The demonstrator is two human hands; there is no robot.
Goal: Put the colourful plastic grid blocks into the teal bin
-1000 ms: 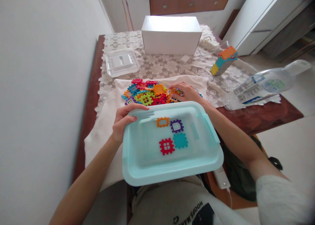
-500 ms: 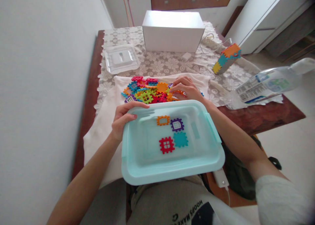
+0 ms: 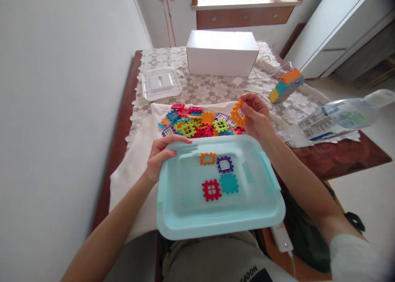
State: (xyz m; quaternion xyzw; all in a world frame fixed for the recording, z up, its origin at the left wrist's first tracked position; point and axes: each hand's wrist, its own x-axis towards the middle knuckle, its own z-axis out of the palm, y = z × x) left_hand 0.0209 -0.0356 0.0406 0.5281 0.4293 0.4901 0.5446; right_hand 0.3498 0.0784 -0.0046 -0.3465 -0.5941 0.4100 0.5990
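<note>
My left hand (image 3: 160, 156) grips the far left corner of a pale turquoise plastic bin (image 3: 173, 216) resting on my lap. Inside lie several toy tiles: an orange frame (image 3: 207, 158), a purple one (image 3: 224, 164), a red one (image 3: 211, 190) and a teal one (image 3: 229, 183). My right hand (image 3: 257, 119) is raised above the table, fingers closed on an orange tile (image 3: 238, 113). Just below and left of it a heap of colourful interlocking tiles (image 3: 197, 125) lies on a white cloth (image 3: 138, 150).
On the lace-covered table stand a white box (image 3: 222, 58), a clear plastic lid (image 3: 160, 82), a block of joined tiles (image 3: 285, 84) and a lying plastic bottle (image 3: 336, 117). A white wall runs along the left. A charger (image 3: 281, 239) lies by my right thigh.
My right hand has lifted out of the tile heap, now holding an orange tile up in the air. The left hand keeps its grip on the bin.
</note>
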